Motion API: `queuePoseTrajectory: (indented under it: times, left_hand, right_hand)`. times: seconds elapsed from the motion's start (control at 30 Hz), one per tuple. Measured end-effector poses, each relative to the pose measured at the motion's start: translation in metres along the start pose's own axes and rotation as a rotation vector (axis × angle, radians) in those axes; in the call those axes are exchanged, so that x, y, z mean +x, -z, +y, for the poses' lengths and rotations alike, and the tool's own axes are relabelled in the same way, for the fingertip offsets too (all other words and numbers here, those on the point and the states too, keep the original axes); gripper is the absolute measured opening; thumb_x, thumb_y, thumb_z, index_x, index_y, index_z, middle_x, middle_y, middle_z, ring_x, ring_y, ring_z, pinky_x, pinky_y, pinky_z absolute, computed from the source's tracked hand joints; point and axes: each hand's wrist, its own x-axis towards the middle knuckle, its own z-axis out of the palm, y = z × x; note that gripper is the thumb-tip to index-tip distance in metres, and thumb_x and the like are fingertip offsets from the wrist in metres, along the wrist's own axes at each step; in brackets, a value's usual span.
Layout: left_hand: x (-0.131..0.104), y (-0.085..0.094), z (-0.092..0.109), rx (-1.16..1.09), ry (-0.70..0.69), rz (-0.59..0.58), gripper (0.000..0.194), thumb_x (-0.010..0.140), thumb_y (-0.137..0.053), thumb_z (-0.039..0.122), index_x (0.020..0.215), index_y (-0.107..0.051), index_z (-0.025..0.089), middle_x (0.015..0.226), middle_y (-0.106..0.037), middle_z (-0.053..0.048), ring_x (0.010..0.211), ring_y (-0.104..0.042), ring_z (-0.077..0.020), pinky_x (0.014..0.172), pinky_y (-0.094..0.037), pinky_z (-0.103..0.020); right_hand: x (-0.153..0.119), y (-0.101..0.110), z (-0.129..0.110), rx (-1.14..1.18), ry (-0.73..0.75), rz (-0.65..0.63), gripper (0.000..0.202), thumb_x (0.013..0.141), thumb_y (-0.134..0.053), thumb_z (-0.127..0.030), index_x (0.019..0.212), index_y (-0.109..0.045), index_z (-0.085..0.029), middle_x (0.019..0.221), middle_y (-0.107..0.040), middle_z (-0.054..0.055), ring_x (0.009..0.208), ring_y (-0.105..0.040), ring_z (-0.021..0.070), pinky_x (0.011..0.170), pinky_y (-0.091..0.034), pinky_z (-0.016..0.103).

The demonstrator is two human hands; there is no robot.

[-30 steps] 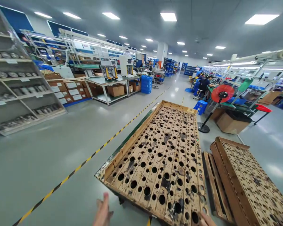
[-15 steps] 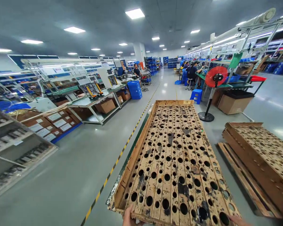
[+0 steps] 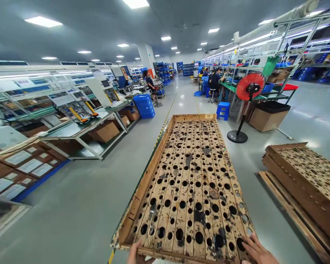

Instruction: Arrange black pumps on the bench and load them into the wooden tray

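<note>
A long wooden board (image 3: 191, 183) full of round holes, stained with black patches, stretches away from me over the floor. My left hand (image 3: 134, 255) grips its near edge at the left corner. At the near right corner my right hand (image 3: 257, 250) rests on top with fingers spread over the holes. Only the tips of both hands show at the bottom edge.
A stack of similar perforated boards (image 3: 305, 179) lies on a pallet to the right. A red standing fan (image 3: 249, 90) and a cardboard box (image 3: 268, 117) are ahead right. Workbenches (image 3: 82, 126) line the left; a yellow-black floor line (image 3: 165, 121) runs ahead. Seated people (image 3: 216, 79) work far off.
The view has swung left to right and moved forward along the aisle. My left hand went from free beside the board to gripping its near edge; my right hand now lies on top.
</note>
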Motion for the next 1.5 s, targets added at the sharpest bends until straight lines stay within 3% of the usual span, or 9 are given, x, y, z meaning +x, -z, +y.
queuePoseTrajectory:
  times: [0.1, 0.27, 0.5, 0.6, 0.73, 0.93, 1.07, 1.3, 1.5]
  left_hand:
    - [0.024, -0.027, 0.053, 0.028, -0.085, -0.040, 0.022, 0.082, -0.054, 0.038, 0.101, -0.058, 0.027, 0.109, -0.070, -0.004, 0.100, -0.067, -0.0262, 0.085, -0.057, -0.045]
    - [0.071, -0.068, 0.139, 0.131, -0.087, -0.104, 0.018, 0.085, -0.055, 0.038, 0.098, -0.055, 0.026, 0.113, -0.066, -0.005, 0.096, -0.065, -0.0247, 0.085, -0.056, -0.047]
    - [0.158, -0.112, 0.245, 0.247, -0.097, -0.223, 0.024, 0.086, -0.058, 0.040, 0.102, -0.056, 0.022, 0.121, -0.064, -0.014, 0.104, -0.063, -0.0312, 0.079, -0.056, -0.044]
    - [0.200, -0.131, 0.288, 0.245, -0.112, -0.234, 0.024, 0.088, -0.056, 0.043, 0.103, -0.056, 0.023, 0.116, -0.064, -0.010, 0.100, -0.064, -0.0293, 0.077, -0.055, -0.042]
    - [0.244, -0.163, 0.348, 0.235, -0.072, -0.217, 0.024, 0.085, -0.059, 0.042, 0.099, -0.056, 0.023, 0.107, -0.065, -0.007, 0.090, -0.065, -0.0245, 0.082, -0.055, -0.043]
    - [0.292, -0.227, 0.432, 0.216, -0.032, -0.143, 0.020, 0.086, -0.055, 0.037, 0.103, -0.054, 0.026, 0.111, -0.064, -0.005, 0.089, -0.064, -0.0231, 0.089, -0.054, -0.054]
    - [0.335, -0.269, 0.485, 0.235, -0.029, -0.170, 0.022, 0.085, -0.055, 0.035, 0.104, -0.056, 0.025, 0.106, -0.065, -0.005, 0.090, -0.065, -0.0231, 0.088, -0.054, -0.048]
    - [0.423, -0.348, 0.574, 0.346, -0.042, -0.286, 0.019, 0.088, -0.052, 0.037, 0.098, -0.055, 0.021, 0.090, -0.063, -0.005, 0.081, -0.061, -0.0221, 0.079, -0.055, -0.043]
    - [0.498, -0.428, 0.639, 0.388, -0.011, -0.332, 0.019, 0.084, -0.055, 0.035, 0.097, -0.056, 0.021, 0.089, -0.060, -0.005, 0.076, -0.058, -0.0192, 0.076, -0.057, -0.041]
  right_hand:
    - [0.036, 0.022, -0.040, -0.042, 0.008, 0.024, 0.084, 0.090, -0.034, -0.078, 0.149, -0.047, -0.021, 0.158, -0.031, 0.003, 0.151, -0.010, 0.0344, 0.125, -0.020, 0.054]
    - [0.114, 0.047, -0.080, -0.044, -0.003, 0.060, 0.088, 0.092, -0.031, -0.076, 0.149, -0.047, -0.012, 0.157, -0.034, 0.009, 0.151, -0.009, 0.0350, 0.125, -0.017, 0.052]
    - [0.214, 0.091, -0.148, 0.044, -0.073, 0.087, 0.086, 0.090, -0.034, -0.077, 0.149, -0.048, -0.017, 0.160, -0.029, 0.007, 0.151, -0.007, 0.0348, 0.124, -0.021, 0.054]
    - [0.258, 0.105, -0.176, 0.053, -0.081, 0.097, 0.089, 0.088, -0.034, -0.079, 0.148, -0.049, -0.015, 0.159, -0.032, 0.008, 0.151, -0.009, 0.0352, 0.125, -0.018, 0.053]
    - [0.326, 0.111, -0.194, 0.062, -0.062, 0.102, 0.090, 0.086, -0.038, -0.080, 0.146, -0.052, -0.015, 0.157, -0.034, 0.010, 0.151, -0.009, 0.0364, 0.124, -0.017, 0.053]
    - [0.420, 0.135, -0.221, 0.055, -0.045, 0.022, 0.120, 0.055, -0.076, -0.080, 0.150, -0.044, -0.014, 0.159, -0.020, 0.018, 0.147, -0.002, 0.0464, 0.119, -0.020, 0.063]
    - [0.474, 0.170, -0.254, 0.068, -0.071, 0.005, 0.112, 0.062, -0.070, -0.082, 0.148, -0.047, -0.015, 0.160, -0.018, 0.017, 0.147, 0.002, 0.0459, 0.120, -0.015, 0.064]
    - [0.577, 0.234, -0.305, 0.022, -0.134, 0.030, 0.075, 0.074, -0.069, -0.071, 0.131, -0.067, -0.023, 0.161, -0.022, 0.015, 0.149, -0.003, 0.0444, 0.122, -0.014, 0.057]
    - [0.658, 0.298, -0.331, 0.060, -0.245, 0.019, 0.093, 0.067, -0.073, -0.070, 0.140, -0.058, -0.014, 0.162, -0.022, 0.012, 0.152, -0.005, 0.0410, 0.123, -0.021, 0.052]
